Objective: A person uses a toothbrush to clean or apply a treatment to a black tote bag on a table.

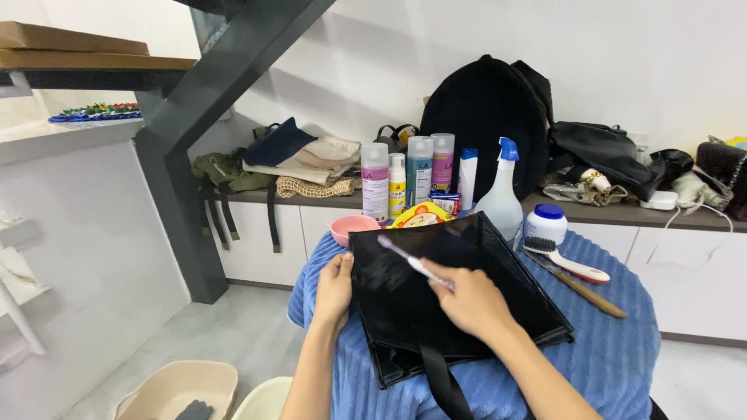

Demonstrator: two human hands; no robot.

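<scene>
Right now the right hand [471, 302] is closed around a toothbrush [411, 262], its fingers wrapped on the handle and the bristle end reaching up and left of the knuckles onto a black bag [436, 311]. Beneath both hands the bag lies flat on a blue towel [622, 350]. The left hand [334, 286] grips the bag's left edge, thumb on top, fingers curled under. Beyond the fingertips stand a pink bowl [350, 228], bottles [408, 179] and a spray bottle [501, 194]; a brush [564, 260] lies to the right.

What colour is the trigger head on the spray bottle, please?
Blue, on the spray bottle; the head view shows it.
</scene>
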